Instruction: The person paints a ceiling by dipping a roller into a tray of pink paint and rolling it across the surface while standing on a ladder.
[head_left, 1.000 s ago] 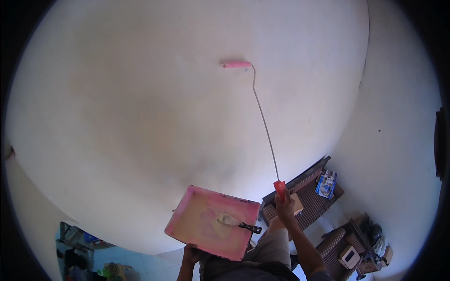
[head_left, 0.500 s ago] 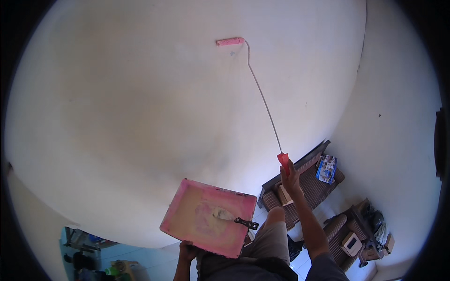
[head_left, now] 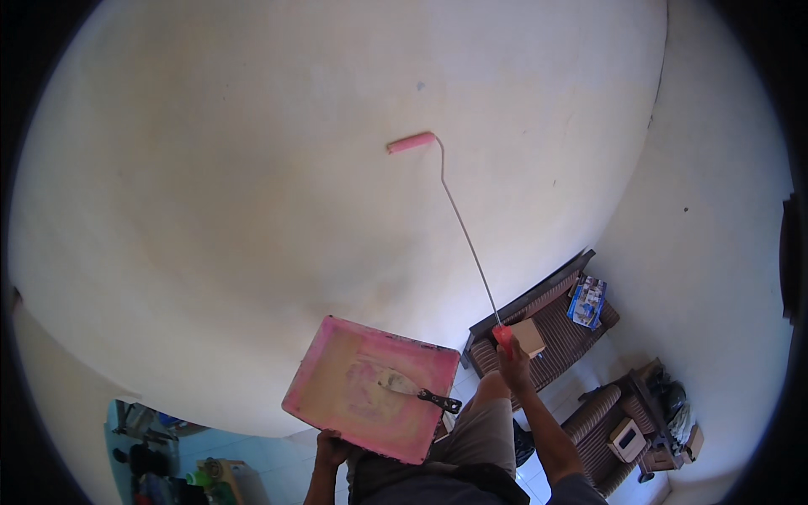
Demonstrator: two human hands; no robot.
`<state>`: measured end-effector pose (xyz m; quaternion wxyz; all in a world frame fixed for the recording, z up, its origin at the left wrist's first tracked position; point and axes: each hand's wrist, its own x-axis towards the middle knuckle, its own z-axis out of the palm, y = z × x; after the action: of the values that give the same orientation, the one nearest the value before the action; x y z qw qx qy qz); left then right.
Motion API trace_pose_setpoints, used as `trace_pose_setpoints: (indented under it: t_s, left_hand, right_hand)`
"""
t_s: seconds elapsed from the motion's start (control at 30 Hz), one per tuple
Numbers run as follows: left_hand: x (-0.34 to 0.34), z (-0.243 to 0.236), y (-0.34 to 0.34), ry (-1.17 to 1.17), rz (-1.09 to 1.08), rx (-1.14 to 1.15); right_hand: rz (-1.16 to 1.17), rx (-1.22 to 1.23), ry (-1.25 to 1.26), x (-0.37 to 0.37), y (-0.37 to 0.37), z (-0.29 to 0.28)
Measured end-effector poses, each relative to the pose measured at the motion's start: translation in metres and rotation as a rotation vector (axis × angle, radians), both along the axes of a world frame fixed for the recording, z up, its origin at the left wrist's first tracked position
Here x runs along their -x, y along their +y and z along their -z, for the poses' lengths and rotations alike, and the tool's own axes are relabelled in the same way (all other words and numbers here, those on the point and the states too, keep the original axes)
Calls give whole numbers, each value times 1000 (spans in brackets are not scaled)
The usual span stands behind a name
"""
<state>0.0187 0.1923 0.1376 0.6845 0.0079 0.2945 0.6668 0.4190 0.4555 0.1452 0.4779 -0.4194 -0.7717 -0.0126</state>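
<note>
My right hand [head_left: 514, 367] is closed round the red handle of a long-framed paint roller [head_left: 459, 220]. The roller's pink sleeve [head_left: 411, 143] lies against the pale wall [head_left: 252, 160], pointing slightly down to the left. With my left hand [head_left: 333, 446] I grip the near edge of a pink paint tray [head_left: 307, 370]; part of that hand is hidden under the tray. Cream-coloured paint coats the tray's floor. A putty knife [head_left: 433, 399] with a black handle rests in the tray, its blade smeared with paint and its handle over the right rim.
Right of me stands a striped sofa [head_left: 551, 353] with a cardboard box [head_left: 528, 337] and a blue printed box [head_left: 587, 301]. Nearer is a striped armchair [head_left: 593, 425] holding a white box [head_left: 627, 440]. Assorted items [head_left: 151, 467] stand on the tiled floor at lower left.
The roller has come down the wall, and my right hand has lowered with it. The tray and my left hand have shifted only slightly.
</note>
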Motion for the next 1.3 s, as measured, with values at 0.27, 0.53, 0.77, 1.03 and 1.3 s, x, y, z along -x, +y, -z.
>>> trace_pose_setpoints:
  t_s: [0.27, 0.53, 0.77, 1.03, 1.3]
  left_hand:
    - [10, 12, -10, -5, -3, -9]
    - [4, 4, -6, 27, -15, -31]
    - [-3, -19, 3, 5, -22, 10]
    - [1, -9, -3, 28, -20, -24]
    - [17, 18, -3, 18, 10, -14]
  right_hand:
    - [37, 178, 203, 40, 37, -75]
    - [35, 120, 121, 16, 14, -36]
    - [74, 27, 140, 46, 64, -125]
    - [53, 162, 189, 66, 35, -98]
    - [-4, 69, 195, 54, 27, -123]
